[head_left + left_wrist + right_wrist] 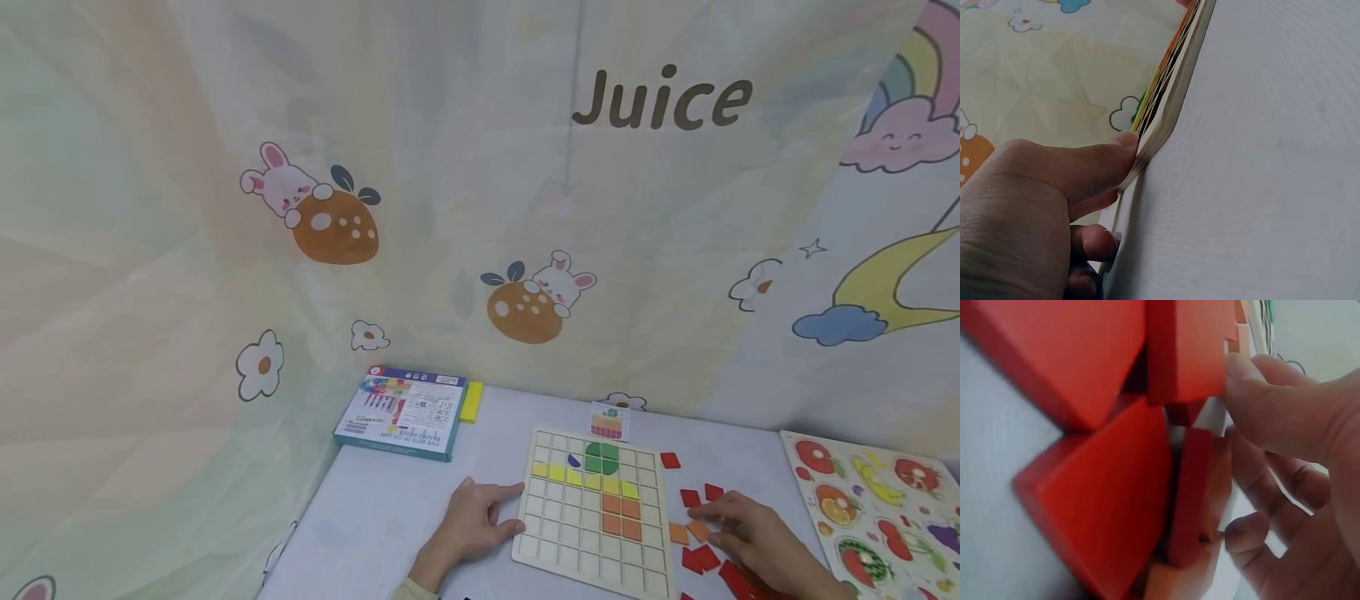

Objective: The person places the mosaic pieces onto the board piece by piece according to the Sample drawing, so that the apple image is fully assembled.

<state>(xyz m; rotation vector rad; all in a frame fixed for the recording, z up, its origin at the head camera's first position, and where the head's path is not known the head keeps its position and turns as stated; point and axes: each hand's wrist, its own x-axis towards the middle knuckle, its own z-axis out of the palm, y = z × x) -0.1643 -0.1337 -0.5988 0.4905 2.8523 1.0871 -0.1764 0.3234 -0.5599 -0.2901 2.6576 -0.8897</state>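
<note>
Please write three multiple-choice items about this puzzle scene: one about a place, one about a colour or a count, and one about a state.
1. Where does the blue box lie?
A. right of the grid board
B. at the table's far left, by the wall
C. on the grid board

2. How many orange squares sit in the grid board?
A. four
B. one
C. nine

3. What is the left hand doing?
A. lifting a red tile
B. hanging above the table
C. resting at the board's left edge

Answers:
1. B: the head view shows the box far left, beside a yellow block.
2. A: they form a two-by-two block under the yellow row.
3. C: in the left wrist view its thumb touches the board's edge, while the right hand reaches among the loose red and orange tiles.
</note>
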